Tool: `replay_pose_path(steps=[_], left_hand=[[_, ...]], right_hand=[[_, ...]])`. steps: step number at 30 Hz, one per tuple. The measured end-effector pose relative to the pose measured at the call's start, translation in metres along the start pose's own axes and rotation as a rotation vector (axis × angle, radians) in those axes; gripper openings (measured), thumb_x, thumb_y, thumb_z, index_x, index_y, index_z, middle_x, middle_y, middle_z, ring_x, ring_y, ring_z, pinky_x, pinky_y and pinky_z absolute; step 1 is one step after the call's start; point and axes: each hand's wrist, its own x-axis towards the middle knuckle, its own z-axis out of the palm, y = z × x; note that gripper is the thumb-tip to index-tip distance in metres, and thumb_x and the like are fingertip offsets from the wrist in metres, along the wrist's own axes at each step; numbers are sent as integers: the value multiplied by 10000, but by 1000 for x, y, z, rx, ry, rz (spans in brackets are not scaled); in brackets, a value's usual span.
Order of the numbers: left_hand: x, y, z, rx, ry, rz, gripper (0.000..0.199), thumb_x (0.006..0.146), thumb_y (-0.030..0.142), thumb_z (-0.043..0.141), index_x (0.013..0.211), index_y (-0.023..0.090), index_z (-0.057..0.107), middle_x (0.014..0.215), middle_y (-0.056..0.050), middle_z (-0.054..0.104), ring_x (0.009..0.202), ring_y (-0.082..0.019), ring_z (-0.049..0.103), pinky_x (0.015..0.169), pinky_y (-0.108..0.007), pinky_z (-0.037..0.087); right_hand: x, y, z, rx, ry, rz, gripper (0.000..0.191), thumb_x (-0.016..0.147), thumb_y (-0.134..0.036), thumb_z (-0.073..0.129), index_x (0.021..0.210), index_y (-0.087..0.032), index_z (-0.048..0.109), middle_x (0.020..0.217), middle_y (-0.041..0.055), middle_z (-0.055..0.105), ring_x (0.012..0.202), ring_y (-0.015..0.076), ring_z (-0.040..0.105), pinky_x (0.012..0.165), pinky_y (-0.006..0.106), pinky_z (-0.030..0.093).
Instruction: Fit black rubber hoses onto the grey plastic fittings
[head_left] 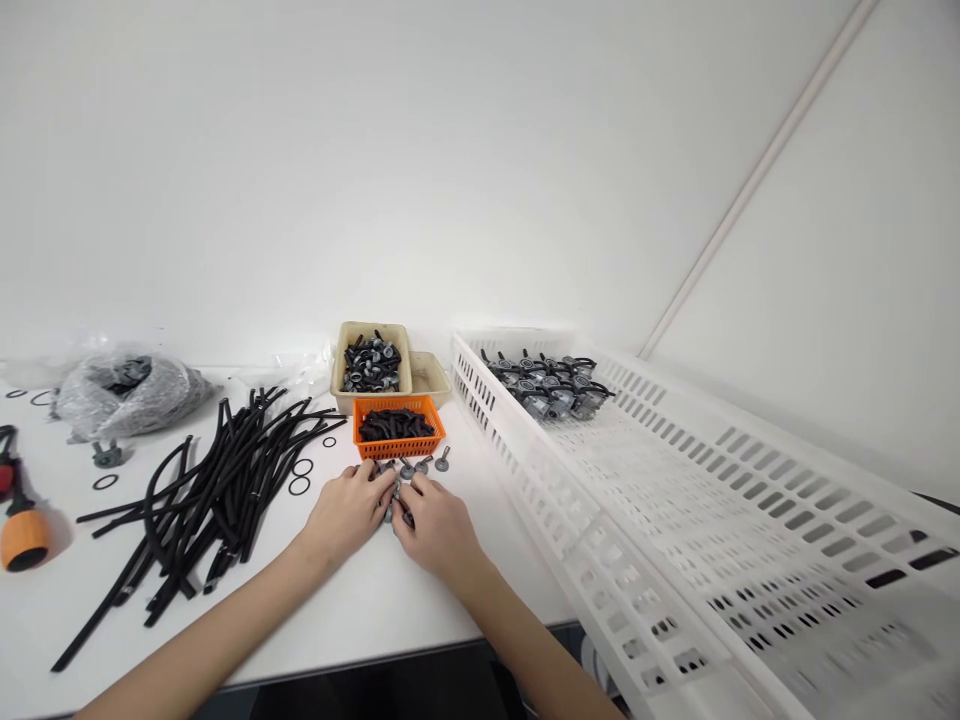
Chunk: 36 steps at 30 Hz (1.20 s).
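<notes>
My left hand (351, 510) and my right hand (436, 527) meet close together on the white table, fingers curled inward. Between the fingertips shows a small grey plastic fitting (396, 487), partly covered by both hands. A dark bit shows beneath the right fingers, too hidden to make out. Just beyond the hands, several grey fittings with short black stems (424, 464) lie in a loose row. Directly behind them stands an orange basket (397, 449) of short black tube pieces (395, 424).
A beige bin (342, 345) of grey-and-black parts stands behind. Long black tubes (225, 490), black rings (299, 485), a plastic bag of parts (161, 395) and an orange-handled tool (25, 538) lie left. At right, a white crate (600, 530) holds assembled grey pieces (551, 385).
</notes>
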Motion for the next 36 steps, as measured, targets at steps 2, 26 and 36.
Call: replay_pose_path(steps=[2,26,36], left_hand=[[1,0,-1,-12,-10,-1,315,968,308,325,1167,266,565,1053,-87,615,891,-248,634,614,-306,465],[-2,-15,0,-155,8,112,282,979,347,331,1094,276,578,1049,-44,607,973,-195,604,653,-264,474],[-1,-12,2,-98,11,121,329,986,367,292,1074,271,594,1072,-62,615,954,-239,618,655,-308,491]], right_hand=[[-1,0,-2,-2,1,0,151,860,-265,516,869,-198,651,860,59,637,711,169,597,564,261,430],[1,24,-2,168,10,18,124,876,-312,484,815,-212,445,683,3,617,562,162,598,502,245,374],[61,42,-34,476,409,493,302,857,-493,482,726,-226,427,561,-48,462,526,136,466,549,249,367]])
